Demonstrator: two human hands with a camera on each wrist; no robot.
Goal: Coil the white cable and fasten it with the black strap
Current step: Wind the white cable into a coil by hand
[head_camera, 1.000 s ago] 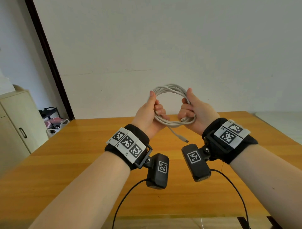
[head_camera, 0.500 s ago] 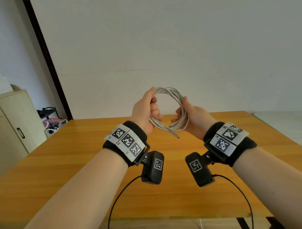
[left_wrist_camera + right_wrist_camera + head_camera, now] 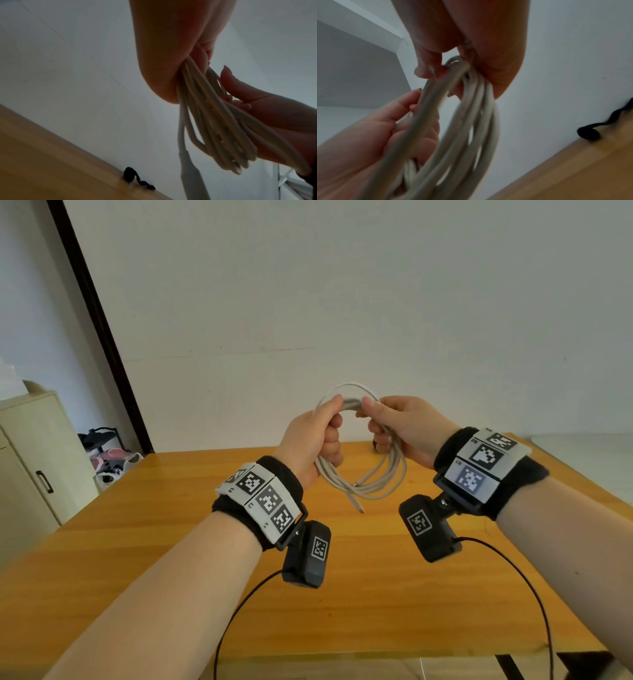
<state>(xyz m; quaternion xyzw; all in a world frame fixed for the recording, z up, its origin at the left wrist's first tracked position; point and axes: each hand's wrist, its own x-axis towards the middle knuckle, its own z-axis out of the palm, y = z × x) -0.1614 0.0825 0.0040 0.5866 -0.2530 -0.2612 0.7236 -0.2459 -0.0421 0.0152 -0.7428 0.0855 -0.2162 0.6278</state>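
Head view: the white cable (image 3: 363, 474), wound into a coil, is held up in the air above the wooden desk (image 3: 376, 594). The left hand (image 3: 308, 440) is curled round its left side, the right hand (image 3: 404, 426) round its upper right, and a plug end (image 3: 358, 506) hangs below. Left wrist view: the strands (image 3: 214, 121) are clasped by the curled fingers (image 3: 205, 54); the black strap (image 3: 135, 178) lies on the desk's far edge. Right wrist view: the coil (image 3: 462, 128) is grasped by the right hand's fingers (image 3: 426, 67), with the strap (image 3: 590, 132) lying well apart on the desk.
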